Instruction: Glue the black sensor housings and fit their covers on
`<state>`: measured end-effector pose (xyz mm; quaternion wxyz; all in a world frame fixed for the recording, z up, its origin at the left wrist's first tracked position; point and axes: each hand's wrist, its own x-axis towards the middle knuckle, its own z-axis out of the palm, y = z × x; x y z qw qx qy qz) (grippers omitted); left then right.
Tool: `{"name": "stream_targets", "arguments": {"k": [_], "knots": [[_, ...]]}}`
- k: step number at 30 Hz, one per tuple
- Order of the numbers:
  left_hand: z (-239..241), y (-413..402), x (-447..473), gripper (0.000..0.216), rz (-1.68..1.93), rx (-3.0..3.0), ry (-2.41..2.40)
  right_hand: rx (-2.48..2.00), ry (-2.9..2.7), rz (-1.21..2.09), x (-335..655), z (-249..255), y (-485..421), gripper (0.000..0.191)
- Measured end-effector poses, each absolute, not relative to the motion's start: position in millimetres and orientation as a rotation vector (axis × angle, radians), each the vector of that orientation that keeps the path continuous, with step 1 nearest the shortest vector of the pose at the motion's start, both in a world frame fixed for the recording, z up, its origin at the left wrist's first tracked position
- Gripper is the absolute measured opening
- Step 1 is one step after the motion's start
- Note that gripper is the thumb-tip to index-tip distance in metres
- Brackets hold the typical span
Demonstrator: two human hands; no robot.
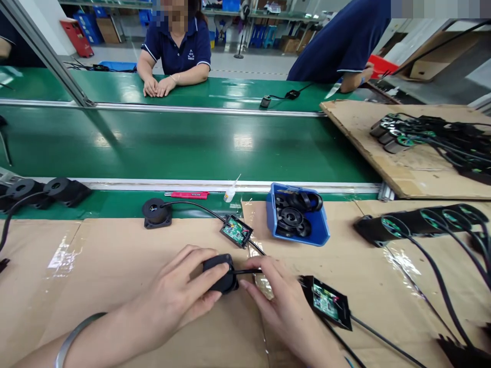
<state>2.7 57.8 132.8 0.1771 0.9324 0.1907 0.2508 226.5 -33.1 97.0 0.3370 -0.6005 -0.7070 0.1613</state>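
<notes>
My left hand [192,286] is closed around a black round housing [221,273] with a flanged base, held on its side above the cardboard. A black cable [245,271] comes out of the housing's right end, and the fingers of my right hand [278,299] pinch around it. Right of that hand lies an open black case with a green circuit board [330,302], cables running from it. Just beyond my hands, a similar housing [156,212] stands upright, wired to a second open case with a circuit board [236,231].
A blue bin [320,234] holds black ring-shaped parts. Near the rail lie a red utility knife [189,195] and a small white bottle [230,193]. Housings with cables [391,230] line the right, more [63,190] the left. Two people sit or lean across the green conveyor belt [184,145].
</notes>
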Motion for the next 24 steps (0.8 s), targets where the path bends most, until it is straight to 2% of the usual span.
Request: {"name": "stream_targets", "arguments": {"k": [2,10,24], "knots": [[125.4,55.8,3.4,0.025,0.715,2.594,0.536,-1.547,-1.800,0.426,227.2,93.7,-31.9,0.009],[121.4,51.3,9.3,0.018,0.760,2.586,0.532,-1.425,-1.729,0.453,226.9,90.2,-30.5,0.013],[116.8,49.5,12.1,0.018,0.798,2.672,0.557,-1.399,-1.681,0.432,226.4,90.2,-26.9,0.019]]}}
